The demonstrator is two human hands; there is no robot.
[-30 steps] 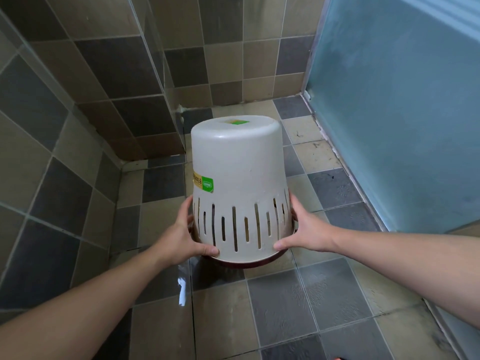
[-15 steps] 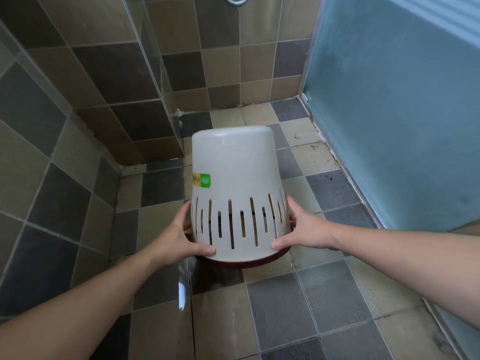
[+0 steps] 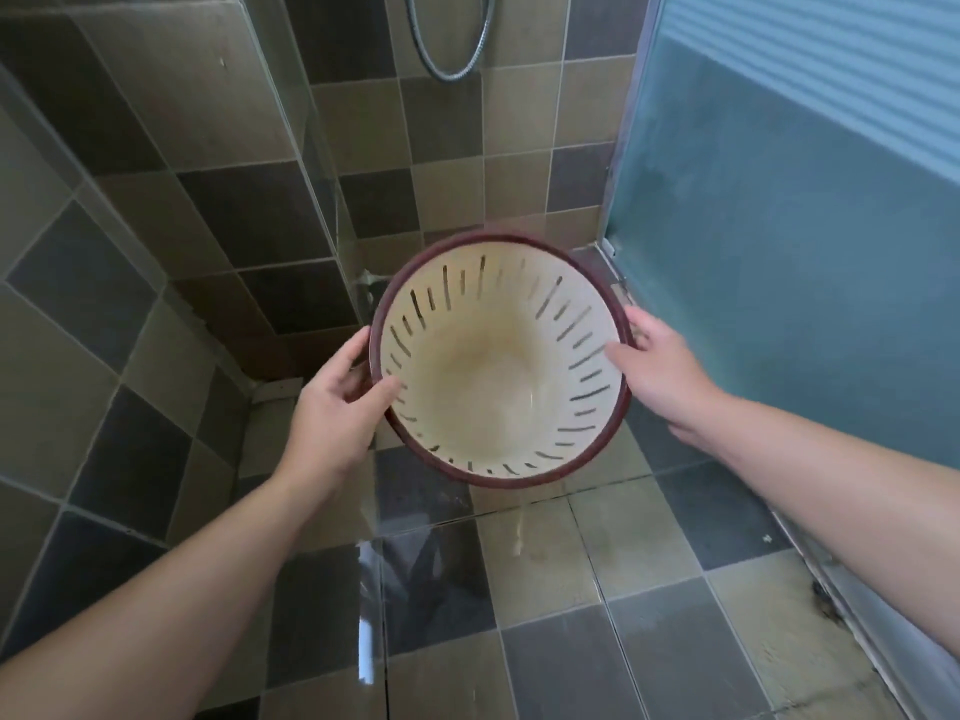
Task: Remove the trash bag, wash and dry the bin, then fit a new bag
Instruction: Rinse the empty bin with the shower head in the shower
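Head view: the left hand (image 3: 332, 402) and right hand (image 3: 654, 366) grasp the bagless bin (image 3: 498, 376) by its rim, mouth toward the camera; washing or draining likely; drying comes next.

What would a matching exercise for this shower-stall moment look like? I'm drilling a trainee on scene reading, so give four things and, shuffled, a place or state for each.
Things:
1. bin
2. left hand
3. shower hose
4. frosted door

Places or states:
A. hangs in a loop at the top of the tiled wall
B. stands along the right side
C. held off the floor, mouth toward the camera, no bag inside
D. grips the dark red rim, thumb inside the wall

Pairs: 1-C, 2-D, 3-A, 4-B
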